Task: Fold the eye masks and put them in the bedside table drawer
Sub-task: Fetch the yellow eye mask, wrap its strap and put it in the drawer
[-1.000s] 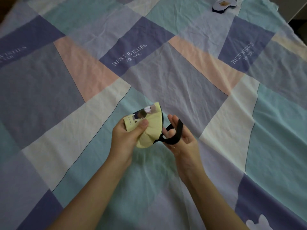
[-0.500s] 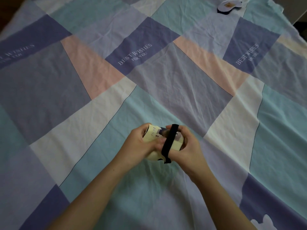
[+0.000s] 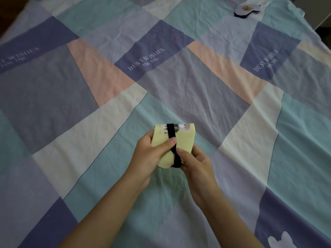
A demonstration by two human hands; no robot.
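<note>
A pale yellow eye mask, folded in half, is held above the bed in front of me. Its black elastic strap runs over the folded face from the top edge down to the lower end. My left hand grips the mask from the left, thumb pressed on the strap. My right hand pinches the bunched strap end at the mask's lower right. A second eye mask, pale lilac with a dark edge, lies flat at the far right of the bed. No drawer is in view.
A patchwork bed sheet in teal, lilac, pink and cream covers the whole view, with slight wrinkles. The bed's right edge and a pale surface beyond it show at the top right corner.
The strap, loose in my right hand a second ago, now lies wrapped over the folded mask. My right hand has dropped to the mask's lower end, exposing its face.
</note>
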